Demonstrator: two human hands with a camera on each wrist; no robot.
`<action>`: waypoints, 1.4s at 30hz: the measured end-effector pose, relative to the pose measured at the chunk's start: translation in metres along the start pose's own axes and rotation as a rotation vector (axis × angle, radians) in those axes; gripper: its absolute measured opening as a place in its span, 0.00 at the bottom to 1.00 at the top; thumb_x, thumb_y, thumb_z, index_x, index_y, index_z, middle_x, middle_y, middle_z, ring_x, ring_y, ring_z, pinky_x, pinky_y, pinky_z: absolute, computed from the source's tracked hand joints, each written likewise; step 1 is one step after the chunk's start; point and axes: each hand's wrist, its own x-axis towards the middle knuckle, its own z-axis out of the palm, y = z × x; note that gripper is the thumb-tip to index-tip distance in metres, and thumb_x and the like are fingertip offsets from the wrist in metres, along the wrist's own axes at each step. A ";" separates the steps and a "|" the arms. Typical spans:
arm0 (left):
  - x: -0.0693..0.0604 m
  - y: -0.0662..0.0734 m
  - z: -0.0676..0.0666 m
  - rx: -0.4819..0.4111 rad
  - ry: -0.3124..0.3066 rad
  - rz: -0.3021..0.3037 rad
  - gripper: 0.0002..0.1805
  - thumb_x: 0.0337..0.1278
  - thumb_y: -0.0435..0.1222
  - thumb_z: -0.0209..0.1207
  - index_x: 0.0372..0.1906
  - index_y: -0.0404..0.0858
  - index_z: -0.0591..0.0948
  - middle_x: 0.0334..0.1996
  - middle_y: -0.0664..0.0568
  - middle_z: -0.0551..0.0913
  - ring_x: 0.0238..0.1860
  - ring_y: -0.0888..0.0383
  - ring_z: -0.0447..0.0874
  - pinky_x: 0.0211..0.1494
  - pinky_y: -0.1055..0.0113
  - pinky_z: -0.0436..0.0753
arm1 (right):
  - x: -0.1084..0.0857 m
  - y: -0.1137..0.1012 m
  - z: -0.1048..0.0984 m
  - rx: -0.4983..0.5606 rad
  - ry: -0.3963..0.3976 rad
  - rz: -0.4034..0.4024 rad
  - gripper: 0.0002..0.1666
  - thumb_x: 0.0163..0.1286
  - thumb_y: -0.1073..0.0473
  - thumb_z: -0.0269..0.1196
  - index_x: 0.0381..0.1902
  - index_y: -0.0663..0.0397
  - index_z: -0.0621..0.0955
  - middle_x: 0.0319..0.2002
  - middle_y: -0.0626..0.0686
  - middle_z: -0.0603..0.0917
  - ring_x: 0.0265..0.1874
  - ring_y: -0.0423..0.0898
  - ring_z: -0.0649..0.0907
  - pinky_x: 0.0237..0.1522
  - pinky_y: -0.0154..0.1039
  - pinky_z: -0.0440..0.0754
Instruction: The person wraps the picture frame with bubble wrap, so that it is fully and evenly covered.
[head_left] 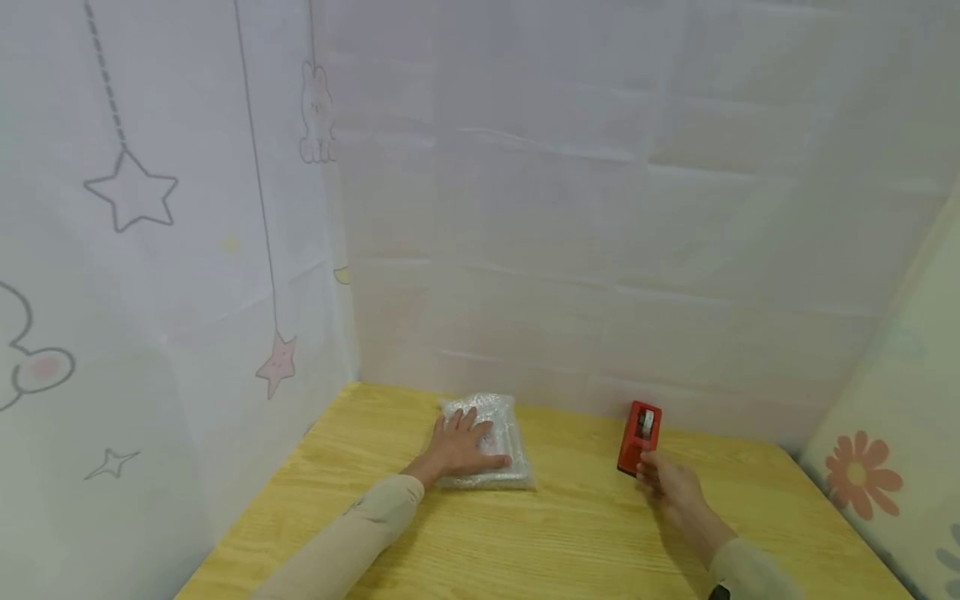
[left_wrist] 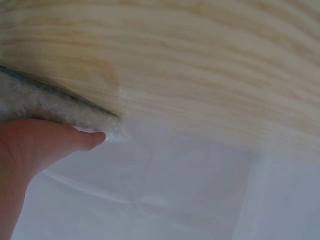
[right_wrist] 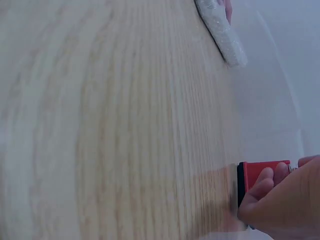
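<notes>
A flat package in clear bubble wrap (head_left: 512,442) lies on the table left of centre. My left hand (head_left: 459,447) rests on it from above, fingers spread. The left wrist view catches the thumb along the edge of the bubble-wrapped package (left_wrist: 55,107). Farther right stands a red tape dispenser (head_left: 632,446) with a black base and a pale tape roll at its far end. At its near end my right hand (head_left: 675,486) grips it with curled fingers. From the right wrist, the fingers partly cover the dispenser's red side (right_wrist: 257,171).
The wood-grain table (head_left: 360,517) meets a creased pale backdrop (head_left: 525,292) behind both objects. Printed hangings cover the left side (head_left: 180,275) and right side (head_left: 915,392). Bare table lies between the package and the dispenser.
</notes>
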 end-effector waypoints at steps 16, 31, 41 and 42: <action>-0.001 0.000 -0.002 0.015 0.011 -0.001 0.54 0.53 0.78 0.50 0.75 0.45 0.71 0.77 0.36 0.57 0.76 0.33 0.50 0.71 0.30 0.47 | 0.001 0.009 -0.006 -0.081 0.064 -0.025 0.18 0.71 0.59 0.69 0.49 0.71 0.82 0.34 0.52 0.84 0.33 0.45 0.79 0.33 0.37 0.79; 0.000 -0.002 0.002 0.014 0.019 0.020 0.54 0.53 0.79 0.48 0.74 0.45 0.72 0.77 0.36 0.58 0.76 0.32 0.51 0.70 0.29 0.47 | -0.002 0.002 -0.007 0.429 -0.077 0.064 0.07 0.76 0.65 0.62 0.46 0.58 0.86 0.36 0.50 0.85 0.37 0.43 0.84 0.41 0.35 0.80; 0.000 -0.003 0.001 -0.022 0.019 0.022 0.56 0.52 0.79 0.48 0.74 0.42 0.71 0.77 0.34 0.57 0.76 0.31 0.50 0.70 0.29 0.43 | 0.011 0.016 0.001 0.623 -0.109 0.025 0.14 0.79 0.70 0.54 0.36 0.62 0.85 0.42 0.58 0.81 0.57 0.54 0.83 0.72 0.46 0.60; 0.000 -0.003 0.001 -0.013 0.015 0.019 0.57 0.52 0.80 0.47 0.75 0.42 0.70 0.77 0.35 0.56 0.76 0.31 0.49 0.71 0.29 0.43 | 0.011 0.017 0.002 0.634 -0.103 0.022 0.14 0.78 0.71 0.54 0.35 0.63 0.85 0.44 0.58 0.80 0.57 0.54 0.83 0.72 0.46 0.60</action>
